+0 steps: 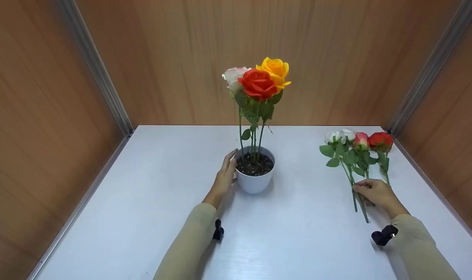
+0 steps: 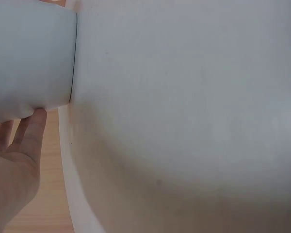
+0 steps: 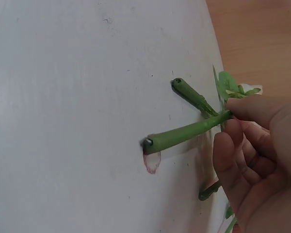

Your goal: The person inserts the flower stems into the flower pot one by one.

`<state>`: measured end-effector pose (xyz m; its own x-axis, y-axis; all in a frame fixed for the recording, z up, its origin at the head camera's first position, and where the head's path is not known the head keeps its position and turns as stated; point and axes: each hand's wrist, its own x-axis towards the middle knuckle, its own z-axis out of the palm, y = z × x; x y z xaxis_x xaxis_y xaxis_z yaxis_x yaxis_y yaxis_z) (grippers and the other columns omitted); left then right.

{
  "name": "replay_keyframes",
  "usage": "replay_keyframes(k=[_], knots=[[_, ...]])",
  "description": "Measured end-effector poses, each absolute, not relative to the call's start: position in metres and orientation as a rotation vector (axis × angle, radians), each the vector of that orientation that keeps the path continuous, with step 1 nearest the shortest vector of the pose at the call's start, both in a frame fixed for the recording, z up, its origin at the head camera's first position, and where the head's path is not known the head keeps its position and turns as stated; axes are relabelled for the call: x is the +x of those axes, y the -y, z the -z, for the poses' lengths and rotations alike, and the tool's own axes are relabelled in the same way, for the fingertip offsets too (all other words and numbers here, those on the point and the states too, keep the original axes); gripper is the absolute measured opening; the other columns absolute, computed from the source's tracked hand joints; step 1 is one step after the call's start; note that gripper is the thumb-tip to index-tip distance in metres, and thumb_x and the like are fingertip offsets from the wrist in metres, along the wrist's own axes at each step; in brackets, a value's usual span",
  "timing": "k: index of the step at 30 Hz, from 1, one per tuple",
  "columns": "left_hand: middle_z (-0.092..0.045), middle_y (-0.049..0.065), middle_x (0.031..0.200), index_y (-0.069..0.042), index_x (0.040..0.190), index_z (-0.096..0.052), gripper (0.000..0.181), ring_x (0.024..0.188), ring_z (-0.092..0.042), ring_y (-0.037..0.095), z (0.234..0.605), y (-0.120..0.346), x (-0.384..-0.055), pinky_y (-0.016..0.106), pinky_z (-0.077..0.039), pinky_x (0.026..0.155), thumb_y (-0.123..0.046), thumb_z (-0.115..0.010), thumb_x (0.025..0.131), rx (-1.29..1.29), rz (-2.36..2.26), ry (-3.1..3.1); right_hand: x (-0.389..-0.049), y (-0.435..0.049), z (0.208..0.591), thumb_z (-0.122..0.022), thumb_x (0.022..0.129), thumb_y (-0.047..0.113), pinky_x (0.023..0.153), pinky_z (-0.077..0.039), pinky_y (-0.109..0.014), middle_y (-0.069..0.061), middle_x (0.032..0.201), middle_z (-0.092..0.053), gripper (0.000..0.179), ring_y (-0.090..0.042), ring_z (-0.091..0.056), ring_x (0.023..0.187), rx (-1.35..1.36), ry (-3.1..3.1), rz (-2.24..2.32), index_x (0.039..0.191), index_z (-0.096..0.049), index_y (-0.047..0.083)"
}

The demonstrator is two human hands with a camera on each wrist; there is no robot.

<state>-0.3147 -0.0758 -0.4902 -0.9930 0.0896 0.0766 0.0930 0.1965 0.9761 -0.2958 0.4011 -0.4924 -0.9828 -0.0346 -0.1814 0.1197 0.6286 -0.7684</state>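
Note:
A white flowerpot (image 1: pixel 254 184) with dark soil stands upright in mid-table. In it are a red rose (image 1: pixel 258 84), a yellow rose (image 1: pixel 276 70) and a pale pink-white rose (image 1: pixel 234 77) on tall stems. My left hand (image 1: pixel 223 177) rests against the pot's left side; in the left wrist view its fairly straight fingertips touch the pot wall. Off to the right, my right hand (image 1: pixel 378 193) pinches the green stem of a rose (image 3: pixel 184 134) between thumb and forefinger. The bloom at that stem's top lies outside the right wrist view; in the head view it seems to be white.
On the right side of the table lie white roses (image 1: pixel 339 136), a pink rose (image 1: pixel 361 140) and a red rose (image 1: pixel 381 140), their stems partly overlapping. Wooden panels enclose the white table (image 1: pixel 162 175) at the back and both sides.

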Motion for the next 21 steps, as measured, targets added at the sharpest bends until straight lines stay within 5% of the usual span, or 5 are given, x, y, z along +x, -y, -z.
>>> replay_keyframes(k=[8, 21], knots=[[-0.033, 0.006, 0.161, -0.036, 0.157, -0.027, 0.051, 0.141, -0.038, 0.038, 0.491, 0.076, -0.316, 0.060, -0.042, 0.106, -0.053, -0.026, 0.108, -0.217, 1.977, 2.423, -0.297, -0.395, 0.488, -0.064, 0.099, 0.038, 0.054, -0.049, -0.030, -0.005, 0.085, -0.059, 0.048, -0.017, -0.056, 0.072, 0.076, -2.702, 1.229, 0.125, -0.062, -0.003], [-0.036, 0.007, 0.159, -0.038, 0.157, -0.027, 0.052, 0.140, -0.040, 0.037, 0.491, 0.076, -0.315, 0.059, -0.042, 0.106, -0.055, -0.026, 0.108, -0.193, 1.964, 2.433, -0.295, -0.373, 0.485, -0.065, 0.100, 0.032, 0.069, -0.057, -0.029, -0.009, 0.095, -0.064, 0.045, -0.019, -0.060, 0.082, -0.042, -2.681, 1.332, 0.124, -0.062, -0.006]])
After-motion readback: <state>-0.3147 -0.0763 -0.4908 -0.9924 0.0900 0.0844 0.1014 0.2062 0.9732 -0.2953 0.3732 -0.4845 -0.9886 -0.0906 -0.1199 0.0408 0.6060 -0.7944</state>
